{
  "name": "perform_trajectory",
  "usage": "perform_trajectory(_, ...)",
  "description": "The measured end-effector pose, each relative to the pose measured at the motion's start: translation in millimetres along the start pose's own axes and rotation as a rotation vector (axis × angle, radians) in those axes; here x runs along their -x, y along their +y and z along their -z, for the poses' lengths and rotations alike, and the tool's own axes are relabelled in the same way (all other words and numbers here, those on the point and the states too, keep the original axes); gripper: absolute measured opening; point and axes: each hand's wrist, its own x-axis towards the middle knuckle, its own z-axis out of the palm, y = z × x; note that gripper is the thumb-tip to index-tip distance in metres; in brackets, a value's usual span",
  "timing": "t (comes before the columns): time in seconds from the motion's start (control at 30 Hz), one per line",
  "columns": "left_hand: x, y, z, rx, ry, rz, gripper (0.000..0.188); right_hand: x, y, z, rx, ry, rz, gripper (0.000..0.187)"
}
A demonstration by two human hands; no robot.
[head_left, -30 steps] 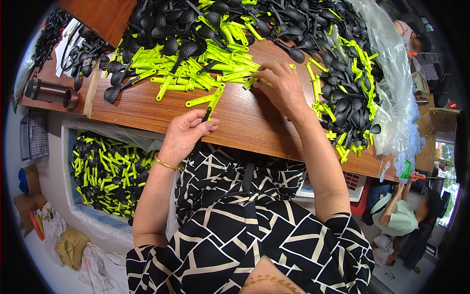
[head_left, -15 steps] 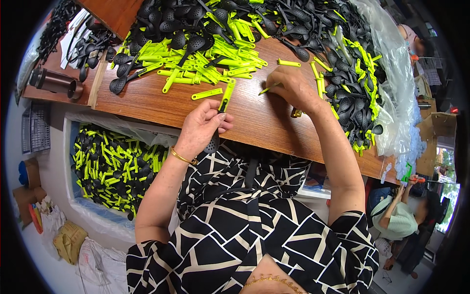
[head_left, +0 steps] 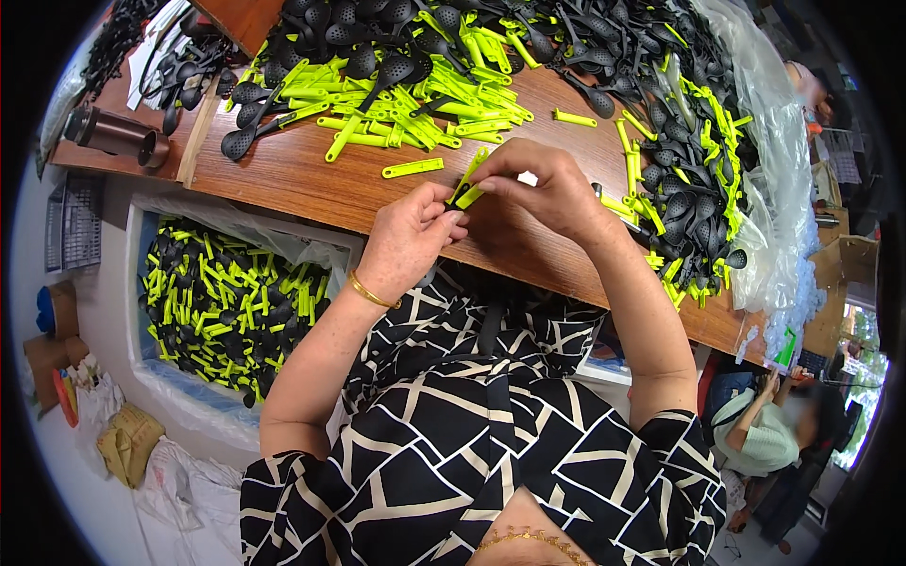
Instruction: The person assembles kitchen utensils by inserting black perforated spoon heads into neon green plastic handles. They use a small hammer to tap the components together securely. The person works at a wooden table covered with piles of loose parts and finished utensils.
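My left hand is closed round the neck of a black slotted spoon, whose bowl hangs mostly hidden below the wrist. Two lime-green handle pieces meet in a narrow V above its fingertips. One green piece points up and away; the shorter-looking green piece is pinched between the thumb and fingers of my right hand. The hands almost touch over the table's near edge. Just beyond them, a loose green handle lies flat on the brown table.
Piled green handles and black slotted spoons cover the far side and right. Below the table at left stands a lined bin full of green-handled spoons. A brown cylinder lies at far left. Another person sits at right.
My right hand has moved left and nearer with its green piece, up to the spoon in my left hand. The left hand has shifted slightly right.
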Motion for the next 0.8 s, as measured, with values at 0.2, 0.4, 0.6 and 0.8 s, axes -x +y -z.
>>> perform_trajectory(0.2, -1, -6, -1, 0.007, 0.001, -0.012, 0.021, 0, -5, -4, -0.021, -0.004, -0.121, 0.016)
perform_trajectory(0.4, 2, 4, 0, -0.076, -0.009, 0.017, 0.018, 7, -4, -19, -0.02, 0.078, -0.164, 0.017)
perform_trajectory(0.6, 5, -15, 0, -0.058, -0.057, 0.02, 0.015, 16, -23, -27, 0.406, 0.226, 0.072, 0.045)
perform_trajectory(0.8, 37, -35, 33, 0.087, 0.035, 0.135, 0.015, 103, 14, 18, 0.486, 0.44, -0.18, 0.032)
